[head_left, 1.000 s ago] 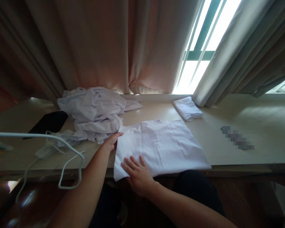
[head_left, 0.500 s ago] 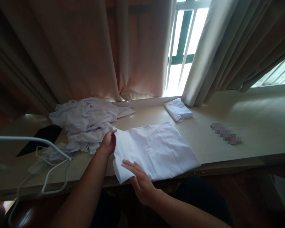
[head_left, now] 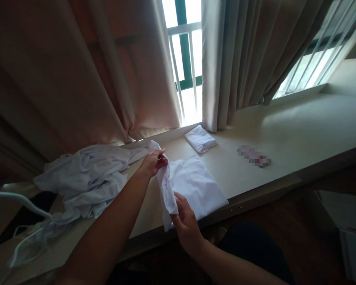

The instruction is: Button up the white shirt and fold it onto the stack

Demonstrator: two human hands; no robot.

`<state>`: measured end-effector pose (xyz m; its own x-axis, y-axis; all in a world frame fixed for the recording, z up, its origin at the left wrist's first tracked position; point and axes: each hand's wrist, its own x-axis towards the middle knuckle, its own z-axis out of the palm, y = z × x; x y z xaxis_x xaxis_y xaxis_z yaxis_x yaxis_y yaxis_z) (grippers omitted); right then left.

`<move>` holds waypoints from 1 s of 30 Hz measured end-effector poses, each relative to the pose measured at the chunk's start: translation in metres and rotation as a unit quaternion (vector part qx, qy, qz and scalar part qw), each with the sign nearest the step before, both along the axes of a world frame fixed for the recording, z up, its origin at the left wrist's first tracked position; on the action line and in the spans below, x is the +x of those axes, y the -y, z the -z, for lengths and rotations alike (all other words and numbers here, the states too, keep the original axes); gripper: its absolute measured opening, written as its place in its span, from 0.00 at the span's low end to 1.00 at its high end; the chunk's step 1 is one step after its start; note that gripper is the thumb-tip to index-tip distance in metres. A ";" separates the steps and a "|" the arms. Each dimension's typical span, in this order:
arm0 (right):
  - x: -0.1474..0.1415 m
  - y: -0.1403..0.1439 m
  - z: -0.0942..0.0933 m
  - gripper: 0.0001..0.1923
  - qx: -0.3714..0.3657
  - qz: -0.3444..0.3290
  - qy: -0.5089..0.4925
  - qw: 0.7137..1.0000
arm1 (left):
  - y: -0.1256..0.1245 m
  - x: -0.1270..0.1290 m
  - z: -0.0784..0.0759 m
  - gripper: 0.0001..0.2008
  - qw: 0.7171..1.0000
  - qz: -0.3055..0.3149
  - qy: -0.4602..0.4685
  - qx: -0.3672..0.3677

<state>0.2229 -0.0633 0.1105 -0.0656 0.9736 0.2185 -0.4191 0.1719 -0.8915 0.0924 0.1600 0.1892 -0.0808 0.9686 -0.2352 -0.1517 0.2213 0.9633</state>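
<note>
A white cloth (head_left: 192, 178) lies folded flat on the table near its front edge. Its left end is lifted and turned up in a narrow strip between my hands. My left hand (head_left: 154, 162) pinches the far corner of that strip. At the near corner, my right hand (head_left: 187, 221) grips the strip between thumb and fingers. Just beyond the cloth sits a small folded white cloth (head_left: 200, 138). To the left of my left hand spreads a crumpled heap of white cloth (head_left: 86, 178).
The pale table (head_left: 299, 138) runs along the curtained window. A blurred-out small item (head_left: 254, 155) lies to the right. A white curved tube (head_left: 20, 198) and a black flat thing (head_left: 23, 217) are at the left. A white box-like object (head_left: 335, 209) stands low at the right.
The cloth's left end has been lifted and folded up toward the right. My right hand has gone from lying on the cloth to gripping its edge. The view has swung right.
</note>
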 end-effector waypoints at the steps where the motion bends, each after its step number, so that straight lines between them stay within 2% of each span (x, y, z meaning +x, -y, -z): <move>1: 0.007 -0.002 0.002 0.24 -0.011 0.024 0.002 1.000 | -0.004 0.013 0.003 0.12 1.000 0.016 -0.004 0.000; 4: 0.026 -0.008 0.017 0.23 -0.102 0.105 -0.023 0.989 | -0.015 0.051 0.016 0.12 0.998 0.053 -0.025 -0.003; 6: 0.037 -0.013 0.030 0.24 -0.188 0.137 -0.084 0.969 | -0.021 0.075 0.025 0.13 0.996 0.069 -0.048 -0.006; 8: 0.049 -0.017 0.041 0.26 -0.242 0.154 -0.155 0.946 | -0.027 0.097 0.034 0.13 0.994 0.082 -0.078 -0.010; 11: 0.068 -0.021 0.049 0.27 -0.262 0.180 -0.231 0.919 | -0.038 0.126 0.048 0.14 0.986 0.102 -0.130 -0.019; 17: 0.097 -0.028 0.056 0.25 -0.297 0.220 -0.281 0.886 | -0.060 0.171 0.080 0.11 0.971 0.119 -0.206 -0.037; 21: 0.104 -0.036 0.062 0.24 -0.304 0.221 -0.309 0.874 | -0.058 0.187 0.104 0.10 0.961 0.125 -0.243 -0.046; 25: 0.108 -0.042 0.065 0.23 -0.314 0.220 -0.333 0.861 | -0.051 0.191 0.122 0.11 0.952 0.140 -0.268 -0.038; 30: 0.118 -0.042 0.065 0.22 -0.319 0.232 -0.329 0.858 | -0.040 0.176 0.125 0.17 0.932 0.193 -0.305 0.022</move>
<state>0.3412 -0.0214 0.0459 0.2950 0.7969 -0.5271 -0.8863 0.0221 -0.4626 0.2685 0.2003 0.0643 0.1707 0.9605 -0.2198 0.5097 0.1048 0.8539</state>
